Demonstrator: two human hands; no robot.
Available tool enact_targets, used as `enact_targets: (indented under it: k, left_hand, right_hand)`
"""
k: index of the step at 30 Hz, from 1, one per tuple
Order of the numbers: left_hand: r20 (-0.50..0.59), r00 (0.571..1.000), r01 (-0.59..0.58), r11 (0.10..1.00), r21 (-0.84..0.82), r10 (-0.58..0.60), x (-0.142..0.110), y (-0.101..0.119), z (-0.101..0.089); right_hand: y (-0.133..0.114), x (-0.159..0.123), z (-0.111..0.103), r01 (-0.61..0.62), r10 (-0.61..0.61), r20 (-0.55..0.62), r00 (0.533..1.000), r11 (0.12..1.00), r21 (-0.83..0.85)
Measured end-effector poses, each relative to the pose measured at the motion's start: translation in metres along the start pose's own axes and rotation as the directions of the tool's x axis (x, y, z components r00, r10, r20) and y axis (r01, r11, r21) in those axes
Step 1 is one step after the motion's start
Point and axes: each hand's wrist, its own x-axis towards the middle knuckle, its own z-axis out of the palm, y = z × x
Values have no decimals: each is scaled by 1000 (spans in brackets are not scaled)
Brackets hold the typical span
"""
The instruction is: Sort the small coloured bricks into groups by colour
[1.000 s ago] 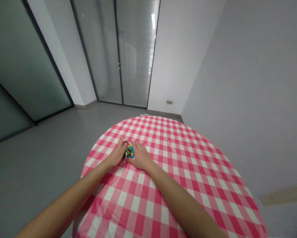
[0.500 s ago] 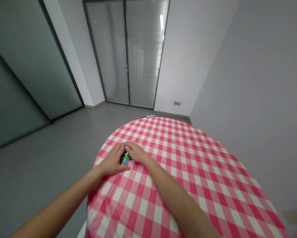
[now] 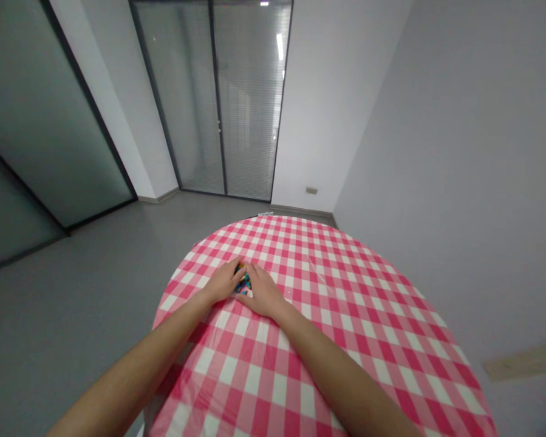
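Small bright pieces (image 3: 244, 281) in blue, green, yellow and pink lie in a little heap on the checked cloth. They are too small for me to tell their kind. My left hand (image 3: 221, 283) curves around the heap's left side, its fingers extended and its thumb reaching across the pieces. From the right, my right hand (image 3: 265, 294) rests on the cloth with fingers stretched out and thumb at the heap's near side. Both hands' fingertips come close together at the far side. Parts of the heap are hidden beneath the fingers.
A red-and-white checked tablecloth (image 3: 327, 315) covers the rounded table, wrinkled near its front left. At the table's far edge is a small pale object (image 3: 265, 213). Beyond stand a glass door (image 3: 249, 121), frosted panels (image 3: 40, 109) and a grey wall (image 3: 459, 182).
Both hands and the heap have shifted right across the cloth. The left thumb has moved onto the pieces, and the right thumb has come down to the near side. The camera has turned slightly right.
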Motion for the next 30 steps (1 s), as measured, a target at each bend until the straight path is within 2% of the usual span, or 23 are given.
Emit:
enact_targets:
  k: [4,8,11,14,16,18,21,23,25,28,30]
  left_hand:
    - [33,992,126,952,-278,-122,-23,8,-11]
    - [65,993,117,929,-351,-101,-58,8,-21]
    - [63,997,70,957,-281,-54,-77,2,-26]
    - [50,999,11,1000,-5,-10,-85,-10,-33]
    - [49,999,2,980,200,-12,-82,-21,-38]
    - [60,998,-4,952,308,-15,-74,-30,-39]
    - [87,996,-15,932,363,-17,-55,-38,-34]
    - [104,994,-19,929,370,-21,-40,-36,-28]
    - [106,994,-48,936,350,11,-24,-31,-21]
    - [79,995,-71,965,254,53,-4,-17,-9]
    - [60,997,-59,990,131,51,4,-8,-2]
  right_hand:
    - [7,23,7,-69,66,-33,997,994,-84]
    - [8,56,17,-123,124,-42,991,992,27]
    - [-1,73,25,-68,69,-1,998,989,131]
    - [-10,78,31,-28,18,45,999,973,231]
    - [-12,74,33,-34,19,52,998,956,292]
    - [-11,67,32,-60,45,46,998,912,405]
    - [-6,50,23,-105,105,36,994,787,607]
    - [-4,36,13,-127,142,29,989,754,645]
    - [-3,21,2,-129,154,4,988,813,568]
    - [-4,1,-8,-83,96,-31,995,950,300]
    - [-5,-8,-8,-45,48,-17,999,990,135]
